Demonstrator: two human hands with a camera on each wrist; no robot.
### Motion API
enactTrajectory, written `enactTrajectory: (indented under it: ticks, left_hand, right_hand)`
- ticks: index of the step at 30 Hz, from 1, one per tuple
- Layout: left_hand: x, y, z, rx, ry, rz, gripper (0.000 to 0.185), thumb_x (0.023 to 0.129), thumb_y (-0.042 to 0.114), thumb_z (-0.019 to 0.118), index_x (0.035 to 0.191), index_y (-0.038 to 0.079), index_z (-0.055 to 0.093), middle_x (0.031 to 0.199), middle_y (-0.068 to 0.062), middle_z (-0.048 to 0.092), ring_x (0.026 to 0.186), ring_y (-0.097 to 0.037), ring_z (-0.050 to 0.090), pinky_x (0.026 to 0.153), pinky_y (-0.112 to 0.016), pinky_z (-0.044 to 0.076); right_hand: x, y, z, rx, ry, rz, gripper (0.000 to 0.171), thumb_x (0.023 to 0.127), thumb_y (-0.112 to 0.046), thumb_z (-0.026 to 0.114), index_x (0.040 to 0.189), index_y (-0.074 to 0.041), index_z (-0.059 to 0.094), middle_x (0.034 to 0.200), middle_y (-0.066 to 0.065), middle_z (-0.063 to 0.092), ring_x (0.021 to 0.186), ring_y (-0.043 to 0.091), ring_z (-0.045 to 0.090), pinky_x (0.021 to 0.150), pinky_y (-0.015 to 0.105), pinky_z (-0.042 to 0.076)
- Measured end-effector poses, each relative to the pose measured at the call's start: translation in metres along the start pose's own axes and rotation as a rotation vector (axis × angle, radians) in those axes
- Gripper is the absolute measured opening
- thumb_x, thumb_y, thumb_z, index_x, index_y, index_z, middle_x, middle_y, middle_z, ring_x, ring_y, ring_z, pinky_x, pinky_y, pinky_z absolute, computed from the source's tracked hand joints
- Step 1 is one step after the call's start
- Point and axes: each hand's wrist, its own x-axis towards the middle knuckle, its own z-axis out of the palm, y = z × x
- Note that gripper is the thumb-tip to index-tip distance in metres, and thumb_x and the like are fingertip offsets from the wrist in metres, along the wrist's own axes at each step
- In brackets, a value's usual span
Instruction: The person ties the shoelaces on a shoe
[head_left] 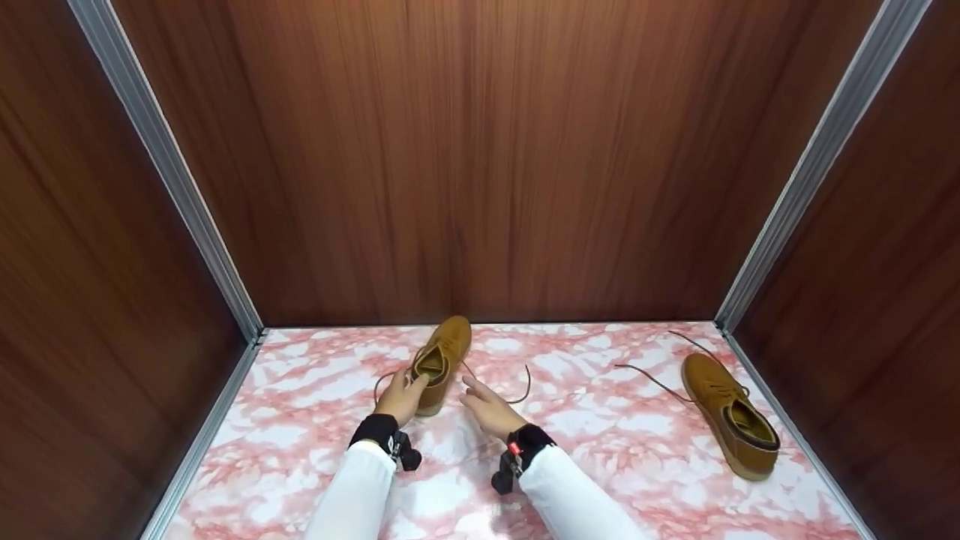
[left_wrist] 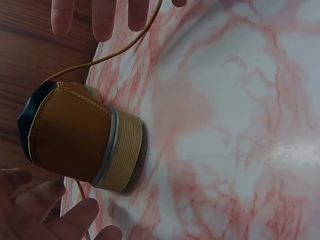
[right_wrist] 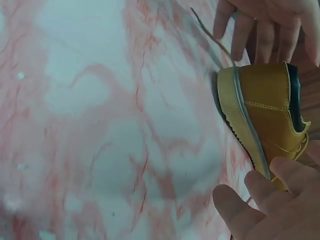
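Note:
A tan lace-up shoe (head_left: pixel 451 341) stands upright on the floor, toe pointing to the back wall and heel towards me. My left hand (head_left: pixel 401 396) is at its left rear side, the thumb near the collar. In the right wrist view, the left hand's fingers (right_wrist: pixel 265 42) extend loosely beside the shoe. My right hand (head_left: pixel 487 409) hovers to the right of the heel, fingers spread and apart from the shoe. One loose lace (left_wrist: pixel 115 54) passes close by the right hand's fingers; whether it touches them I cannot tell. Another lace (head_left: pixel 377 386) loops out behind the left hand.
A matching tan shoe (head_left: pixel 716 397) stands at the far right, its untied laces (head_left: pixel 652 379) spread over the floor. Brown wood-grain panels (head_left: pixel 480 165) rise at the back and both sides. Metal edging (head_left: pixel 206 420) borders the pink-and-white marbled floor (head_left: pixel 600 450).

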Motion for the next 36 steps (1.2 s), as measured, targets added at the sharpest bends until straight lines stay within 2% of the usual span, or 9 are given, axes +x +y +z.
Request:
enactTrajectory:
  ticks: [3, 10, 14, 19, 25, 30, 36]
  left_hand:
    - [0.007, 0.001, 0.004, -0.005, 0.012, -0.002, 0.068, 0.108, 0.042, 0.045, 0.159, -0.001, 0.034, 0.157, -0.029, 0.047, 0.148, -0.045, 0.045, 0.126, -0.056, 0.034]
    - [0.017, 0.004, 0.013, 0.058, 0.049, 0.008, 0.054, 0.106, 0.029, 0.046, 0.147, -0.006, 0.049, 0.148, -0.028, 0.057, 0.14, -0.045, 0.053, 0.121, -0.054, 0.04]
    - [0.018, 0.007, 0.015, 0.05, 0.04, -0.005, 0.05, 0.104, 0.025, 0.047, 0.143, -0.007, 0.053, 0.144, -0.029, 0.06, 0.138, -0.045, 0.055, 0.119, -0.053, 0.042]
    - [0.02, 0.01, 0.013, 0.05, 0.012, -0.021, 0.051, 0.103, 0.027, 0.048, 0.141, -0.007, 0.055, 0.143, -0.027, 0.061, 0.137, -0.043, 0.056, 0.119, -0.052, 0.043]
    - [0.026, 0.01, 0.008, 0.054, 0.012, -0.048, 0.053, 0.105, 0.029, 0.048, 0.141, -0.007, 0.057, 0.144, -0.027, 0.061, 0.137, -0.043, 0.057, 0.119, -0.051, 0.043]
    - [0.028, 0.006, 0.008, 0.045, 0.026, -0.041, 0.051, 0.105, 0.029, 0.048, 0.138, -0.008, 0.059, 0.141, -0.028, 0.063, 0.135, -0.044, 0.058, 0.118, -0.051, 0.044]
    - [0.026, 0.007, 0.01, 0.046, 0.023, -0.058, 0.051, 0.103, 0.031, 0.051, 0.133, -0.008, 0.063, 0.136, -0.028, 0.066, 0.132, -0.043, 0.06, 0.116, -0.051, 0.045]
  right_hand:
    - [0.004, -0.001, 0.003, 0.053, -0.003, 0.044, 0.062, 0.108, -0.033, 0.049, 0.163, -0.007, 0.033, 0.162, 0.033, 0.037, 0.149, 0.05, 0.04, 0.112, 0.069, 0.044]
    - [0.012, 0.003, 0.005, 0.188, 0.01, 0.146, 0.063, 0.108, -0.031, 0.044, 0.166, -0.014, 0.026, 0.167, 0.028, 0.032, 0.151, 0.054, 0.034, 0.112, 0.081, 0.033]
    - [0.017, 0.004, 0.006, 0.218, -0.005, 0.172, 0.063, 0.11, -0.032, 0.041, 0.167, -0.012, 0.022, 0.168, 0.028, 0.029, 0.152, 0.054, 0.033, 0.114, 0.079, 0.032]
    - [0.021, 0.002, 0.009, 0.265, -0.014, 0.185, 0.059, 0.112, -0.032, 0.036, 0.166, -0.011, 0.023, 0.168, 0.029, 0.027, 0.153, 0.053, 0.033, 0.116, 0.077, 0.031]
    - [0.029, -0.001, 0.015, 0.317, -0.035, 0.186, 0.059, 0.112, -0.03, 0.036, 0.165, -0.006, 0.024, 0.17, 0.026, 0.024, 0.154, 0.052, 0.032, 0.119, 0.075, 0.031]
    - [0.035, -0.001, 0.015, 0.349, -0.034, 0.176, 0.057, 0.111, -0.025, 0.037, 0.163, -0.003, 0.027, 0.169, 0.025, 0.03, 0.153, 0.05, 0.035, 0.12, 0.073, 0.032]
    - [0.037, -0.001, 0.011, 0.358, 0.026, 0.178, 0.06, 0.11, -0.026, 0.042, 0.162, 0.0, 0.029, 0.164, 0.026, 0.039, 0.148, 0.048, 0.045, 0.119, 0.067, 0.037]
